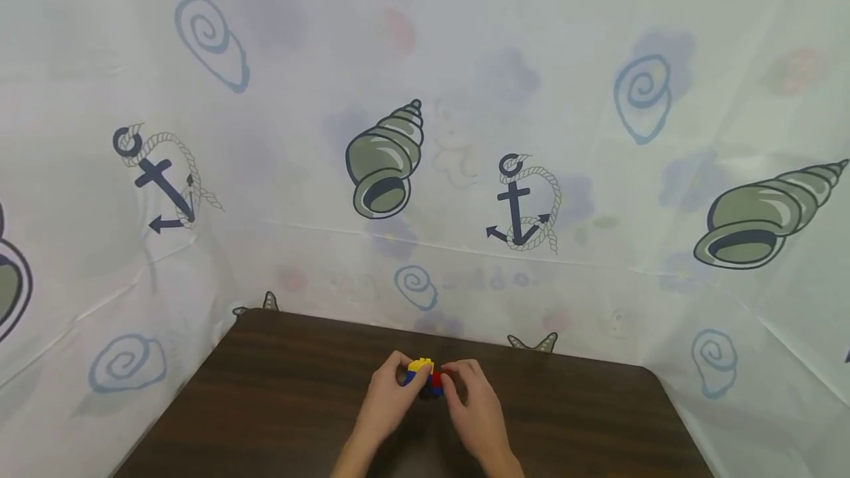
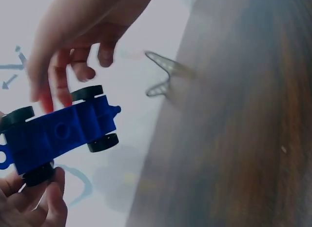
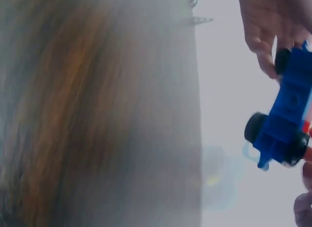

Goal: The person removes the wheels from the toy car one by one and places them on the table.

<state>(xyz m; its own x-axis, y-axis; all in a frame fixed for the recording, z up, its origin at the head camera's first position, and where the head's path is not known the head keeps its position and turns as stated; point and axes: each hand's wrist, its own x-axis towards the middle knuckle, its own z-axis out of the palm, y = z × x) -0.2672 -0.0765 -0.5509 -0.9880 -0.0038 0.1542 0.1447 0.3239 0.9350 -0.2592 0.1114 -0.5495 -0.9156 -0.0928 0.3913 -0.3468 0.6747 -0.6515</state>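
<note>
A small toy car with a blue chassis [image 2: 73, 129] and black wheels [image 3: 255, 127] is held up between both hands, its underside facing the wrist cameras. My left hand [image 1: 387, 398] grips one end of it, the fingers at a wheel in the left wrist view. On top sits a yellow brick [image 1: 421, 365], partly covered by the left thumb. A red brick [image 1: 437, 380] shows at the car's right side in the head view. My right hand [image 1: 479, 410] pinches this red brick between thumb and forefinger; its other fingers are bent loosely.
The hands are over a dark brown wooden table [image 1: 279, 382]. Behind it and at both sides hangs a white curtain [image 1: 299, 168] printed with shells, anchors and starfish, reaching down to the table's far edge.
</note>
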